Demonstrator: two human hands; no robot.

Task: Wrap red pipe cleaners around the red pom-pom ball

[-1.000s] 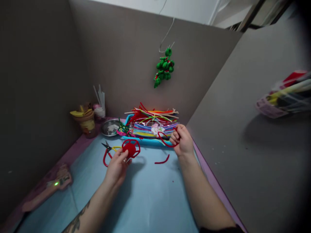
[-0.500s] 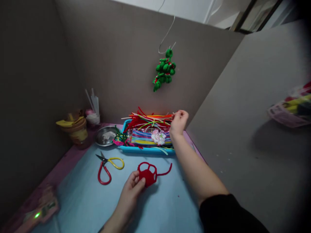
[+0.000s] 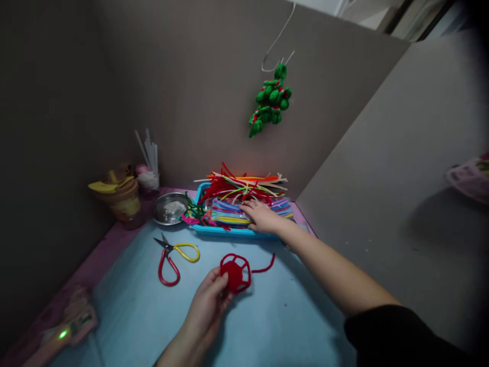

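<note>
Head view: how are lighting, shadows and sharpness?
Head view: dim light, left wall nearly black; a pink item shadows the right wall; pink tool soft, its green light glaring; red piece in the left hand and scissors clearer.

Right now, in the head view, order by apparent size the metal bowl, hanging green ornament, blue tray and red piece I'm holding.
1. Blue tray
2. Green ornament
Smallest, unranked: metal bowl and red piece; close in size, with the piece seemingly nearer the camera.
</note>
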